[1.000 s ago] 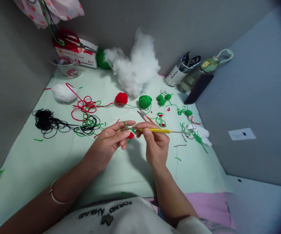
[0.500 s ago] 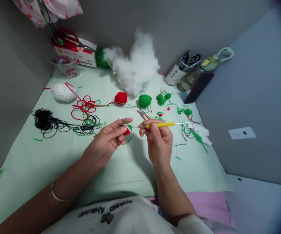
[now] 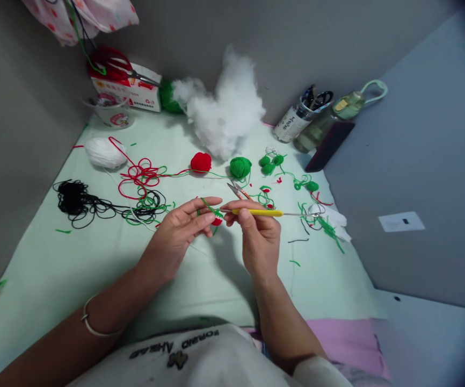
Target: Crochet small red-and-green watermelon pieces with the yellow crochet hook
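Note:
Between thumb and fingers, my left hand [image 3: 180,228] pinches a small crocheted piece [image 3: 217,220] in red, white and green. A strand of green yarn runs over the left index finger to the piece. My right hand [image 3: 259,231] grips a crochet hook [image 3: 260,213] by its yellow handle, metal ends showing on both sides. The hook's left tip meets the piece's upper edge; whether it is through a stitch I cannot tell. Just behind the right hand lie small scissors [image 3: 237,190], partly covered by the fingers.
Balls of red yarn [image 3: 201,162], green yarn [image 3: 240,167] and white yarn [image 3: 106,152] lie beyond my hands. Loose black yarn [image 3: 71,196] tangles at left. White stuffing [image 3: 228,107] stands at the back. A pen cup [image 3: 291,124] and bottle [image 3: 308,137] are at right, by the partition.
My right hand has shifted slightly left and the hook has tilted, its right end lower. The crocheted piece has moved slightly right and down, with more green yarn showing over the left index finger.

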The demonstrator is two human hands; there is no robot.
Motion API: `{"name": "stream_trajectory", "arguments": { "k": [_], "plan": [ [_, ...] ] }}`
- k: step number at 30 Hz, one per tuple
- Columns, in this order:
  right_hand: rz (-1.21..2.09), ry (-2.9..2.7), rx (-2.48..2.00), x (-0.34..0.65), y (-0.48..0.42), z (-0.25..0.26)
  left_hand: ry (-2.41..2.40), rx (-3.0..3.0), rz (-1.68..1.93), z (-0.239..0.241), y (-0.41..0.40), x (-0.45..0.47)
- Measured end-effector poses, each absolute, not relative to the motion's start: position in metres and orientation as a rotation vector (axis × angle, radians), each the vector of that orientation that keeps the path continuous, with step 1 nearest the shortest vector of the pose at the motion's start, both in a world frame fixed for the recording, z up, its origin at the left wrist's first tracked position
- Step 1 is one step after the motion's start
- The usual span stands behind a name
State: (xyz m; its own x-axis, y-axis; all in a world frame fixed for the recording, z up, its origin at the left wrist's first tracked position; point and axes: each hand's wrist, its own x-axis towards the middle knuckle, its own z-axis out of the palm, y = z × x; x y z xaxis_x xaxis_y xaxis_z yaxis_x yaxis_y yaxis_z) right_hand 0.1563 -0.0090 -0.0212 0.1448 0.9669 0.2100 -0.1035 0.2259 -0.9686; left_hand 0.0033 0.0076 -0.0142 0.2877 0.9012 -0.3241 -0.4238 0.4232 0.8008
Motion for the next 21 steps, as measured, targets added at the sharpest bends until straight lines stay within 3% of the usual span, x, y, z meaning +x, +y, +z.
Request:
{"name": "stream_trajectory", "arguments": {
  "k": [12,21],
  "plan": [
    [0.232,-1.743,-1.130,0.162,-0.018,-0.022,1.035,0.965,1.030,-0.019,0.003,0.004],
    [1.083,-1.040,-1.123,0.168,-0.005,-0.018,0.956,0.978,0.914,-0.021,0.001,0.007]
  ]
}}
